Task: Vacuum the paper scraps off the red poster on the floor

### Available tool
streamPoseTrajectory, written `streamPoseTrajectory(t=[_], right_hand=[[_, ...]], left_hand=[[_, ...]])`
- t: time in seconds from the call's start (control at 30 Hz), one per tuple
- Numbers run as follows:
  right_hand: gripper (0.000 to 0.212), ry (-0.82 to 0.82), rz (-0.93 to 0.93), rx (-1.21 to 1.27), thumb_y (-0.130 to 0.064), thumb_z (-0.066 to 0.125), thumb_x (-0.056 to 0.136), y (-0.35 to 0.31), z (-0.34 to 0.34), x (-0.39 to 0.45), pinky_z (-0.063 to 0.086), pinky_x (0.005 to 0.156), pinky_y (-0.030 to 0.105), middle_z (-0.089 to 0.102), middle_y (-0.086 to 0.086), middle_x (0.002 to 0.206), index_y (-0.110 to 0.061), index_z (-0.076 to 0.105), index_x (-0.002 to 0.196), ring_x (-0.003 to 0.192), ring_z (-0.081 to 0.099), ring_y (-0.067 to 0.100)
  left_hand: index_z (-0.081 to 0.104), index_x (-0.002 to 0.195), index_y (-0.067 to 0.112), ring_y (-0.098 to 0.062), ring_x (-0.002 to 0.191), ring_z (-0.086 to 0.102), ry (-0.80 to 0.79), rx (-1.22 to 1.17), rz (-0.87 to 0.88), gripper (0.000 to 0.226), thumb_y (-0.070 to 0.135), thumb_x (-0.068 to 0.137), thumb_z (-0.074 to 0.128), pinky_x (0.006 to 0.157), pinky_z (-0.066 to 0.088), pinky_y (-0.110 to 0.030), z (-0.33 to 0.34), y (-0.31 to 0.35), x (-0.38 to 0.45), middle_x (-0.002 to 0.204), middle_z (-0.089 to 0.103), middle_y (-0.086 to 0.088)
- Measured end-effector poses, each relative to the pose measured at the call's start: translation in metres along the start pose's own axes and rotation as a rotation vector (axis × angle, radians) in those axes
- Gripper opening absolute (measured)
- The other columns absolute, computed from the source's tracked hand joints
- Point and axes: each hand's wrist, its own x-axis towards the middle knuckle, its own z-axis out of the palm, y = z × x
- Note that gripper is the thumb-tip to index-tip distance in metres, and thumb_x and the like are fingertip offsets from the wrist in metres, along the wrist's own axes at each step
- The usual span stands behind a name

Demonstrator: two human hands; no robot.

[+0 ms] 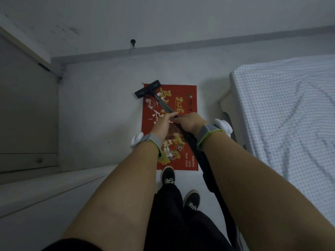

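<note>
a red poster (188, 98) lies flat on the pale floor (101, 109), near a bed (290, 115) with a white dotted cover on the right. white paper scraps (155, 113) are scattered over the poster's left side, and more lie lower down by the left wrist. the black vacuum head (147, 89) sits tilted at the poster's far left corner, partly on the poster and partly over its edge. its dark tube (163, 104) runs back from the head towards the hands. the left hand (164, 124) reaches forward with its fingers curled round the tube. the right hand (188, 122) is just beside it, fingers wrapped round the vacuum further back, where the dark body (204, 163) passes under the forearm. both wrists wear grey bands with white pieces attached. two black shoes (167, 176) stand at the poster's near edge, the left toe touching it.
</note>
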Motion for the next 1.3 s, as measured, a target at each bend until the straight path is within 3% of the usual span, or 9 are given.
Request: streamPoseTrajectory(t=[0.17, 0.33, 0.43, 0.57, 0.73, 0.87, 1.1, 1.23, 1.3], right_hand=[[0.036, -0.018, 0.025, -0.022, -0.028, 0.059, 0.1, -0.034, 0.013, 0.032, 0.05, 0.064, 0.04, 0.061, 0.016, 0.066, 0.007, 0.067, 0.101, 0.065, 0.06, 0.03], [0.034, -0.017, 0.054, -0.038, -0.031, 0.06, 0.099, -0.048, 0.022, 0.049, 0.049, 0.063, 0.042, 0.061, 0.015, 0.067, 0.001, 0.065, 0.093, 0.067, 0.06, 0.03], [0.034, -0.02, 0.069, -0.029, -0.031, 0.06, 0.099, -0.054, 0.025, 0.056, 0.05, 0.061, 0.041, 0.061, 0.015, 0.063, 0.001, 0.065, 0.09, 0.062, 0.06, 0.029], [0.034, -0.026, 0.113, 0.028, -0.027, 0.059, 0.101, -0.053, 0.02, 0.05, 0.049, 0.053, 0.036, 0.057, 0.014, 0.051, 0.002, 0.062, 0.083, 0.045, 0.054, 0.027], [0.036, -0.012, 0.155, 0.059, -0.028, 0.059, 0.101, -0.049, 0.016, 0.04, 0.05, 0.053, 0.036, 0.058, 0.015, 0.055, 0.002, 0.06, 0.082, 0.044, 0.055, 0.027], [0.034, -0.015, 0.162, 0.077, -0.025, 0.058, 0.101, -0.041, 0.006, 0.027, 0.048, 0.044, 0.03, 0.058, 0.016, 0.059, 0.004, 0.062, 0.085, 0.041, 0.054, 0.026], [0.038, 0.007, 0.172, 0.094, -0.023, 0.053, 0.104, -0.018, -0.004, 0.003, 0.044, 0.048, 0.032, 0.053, 0.016, 0.061, 0.002, 0.056, 0.076, 0.045, 0.049, 0.027], [0.038, -0.007, 0.163, 0.063, -0.026, 0.052, 0.105, -0.001, -0.01, -0.002, 0.048, 0.053, 0.038, 0.056, 0.019, 0.066, 0.004, 0.055, 0.081, 0.052, 0.053, 0.03], [0.038, -0.019, 0.164, 0.061, -0.027, 0.052, 0.105, 0.01, -0.015, -0.007, 0.049, 0.051, 0.036, 0.057, 0.019, 0.067, 0.004, 0.056, 0.082, 0.051, 0.055, 0.03]], left_hand=[[0.066, 0.122, 0.039, -0.031, 0.103, 0.067, 0.033, 0.034, -0.002, 0.042, 0.054, 0.091, 0.042, 0.097, 0.052, -0.055, -0.021, 0.024, 0.038, 0.114, 0.069, -0.009], [0.067, 0.109, 0.053, -0.031, 0.123, 0.057, 0.003, 0.089, -0.041, 0.049, 0.077, 0.079, 0.037, 0.103, 0.047, -0.054, -0.033, 0.03, 0.054, 0.137, 0.058, -0.004], [0.065, 0.119, 0.044, -0.029, 0.11, 0.065, 0.013, 0.059, -0.024, 0.048, 0.068, 0.092, 0.033, 0.095, 0.054, -0.053, -0.038, 0.032, 0.063, 0.128, 0.062, -0.006], [0.066, 0.111, 0.047, -0.034, 0.108, 0.065, -0.004, 0.078, -0.029, 0.043, 0.064, 0.096, 0.03, 0.094, 0.053, -0.054, -0.037, 0.031, 0.063, 0.13, 0.063, -0.011], [0.068, 0.115, 0.042, -0.034, 0.106, 0.066, 0.012, 0.167, -0.02, 0.048, 0.06, 0.099, 0.026, 0.089, 0.056, -0.055, -0.032, 0.033, 0.061, 0.133, 0.059, -0.009], [0.066, 0.122, 0.034, -0.029, 0.089, 0.072, -0.021, 0.207, -0.05, 0.048, 0.051, 0.103, 0.025, 0.085, 0.057, -0.051, -0.025, 0.036, 0.055, 0.119, 0.064, -0.008], [0.062, 0.121, 0.032, -0.033, 0.095, 0.072, -0.079, 0.307, -0.087, 0.051, 0.054, 0.102, 0.02, 0.084, 0.057, -0.045, -0.005, 0.027, 0.039, 0.11, 0.067, -0.008], [0.06, 0.124, 0.031, -0.03, 0.089, 0.072, -0.112, 0.362, -0.078, 0.045, 0.046, 0.104, 0.021, 0.074, 0.06, -0.042, 0.007, 0.019, 0.029, 0.112, 0.058, 0.0], [0.059, 0.124, 0.03, -0.029, 0.084, 0.071, -0.125, 0.375, -0.069, 0.042, 0.039, 0.105, 0.023, 0.06, 0.059, -0.035, 0.014, 0.009, 0.023, 0.11, 0.058, -0.001]])
